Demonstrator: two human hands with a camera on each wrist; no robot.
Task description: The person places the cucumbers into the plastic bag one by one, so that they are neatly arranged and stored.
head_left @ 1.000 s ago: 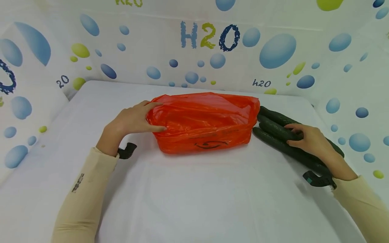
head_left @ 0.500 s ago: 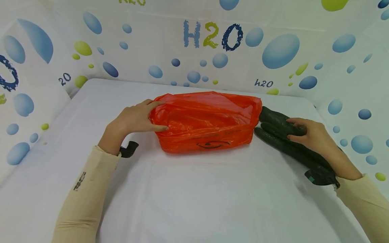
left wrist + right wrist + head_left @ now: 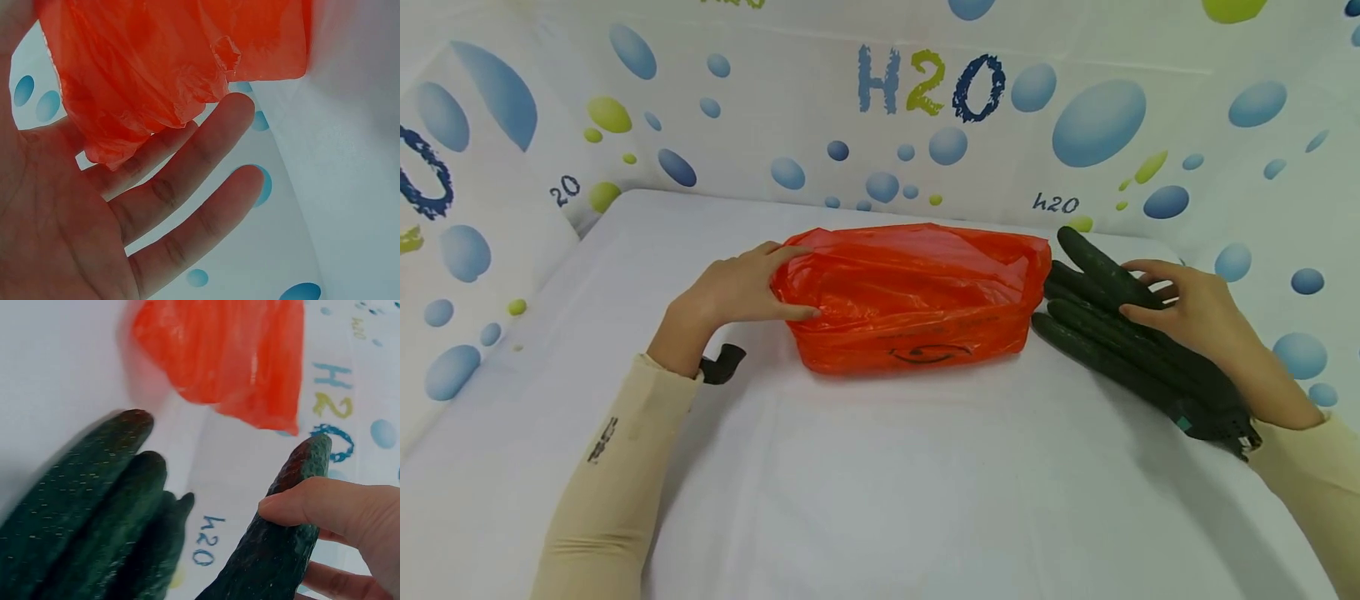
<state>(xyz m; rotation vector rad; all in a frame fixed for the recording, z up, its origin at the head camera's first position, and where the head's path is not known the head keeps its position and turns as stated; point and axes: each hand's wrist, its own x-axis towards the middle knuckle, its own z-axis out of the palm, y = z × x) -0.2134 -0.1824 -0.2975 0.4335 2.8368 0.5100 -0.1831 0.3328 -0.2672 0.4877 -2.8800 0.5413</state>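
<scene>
My right hand (image 3: 1213,321) grips a long dark green cucumber (image 3: 1093,260) between thumb and fingers. Its far end is tilted up above three other cucumbers (image 3: 1105,360), which lie side by side right of the bag; the right wrist view shows the held cucumber (image 3: 275,544) apart from them. At the left end of a red plastic bag (image 3: 917,292) lying on the table is my left hand (image 3: 730,287), its thumb and index finger spread against the bag's edges. In the left wrist view the other fingers (image 3: 200,225) extend nearly straight beside the crumpled plastic. The bag's contents are hidden.
A white cloth covers the table (image 3: 880,483). Behind it and at both sides hangs a white backdrop (image 3: 745,108) printed with blue and green drops and H2O lettering. Dark wrist devices (image 3: 722,365) sit at the cuffs of both sleeves.
My right hand has taken hold of one cucumber and raised its far end off the other cucumbers. The left hand stays at the bag, and the view has shifted slightly.
</scene>
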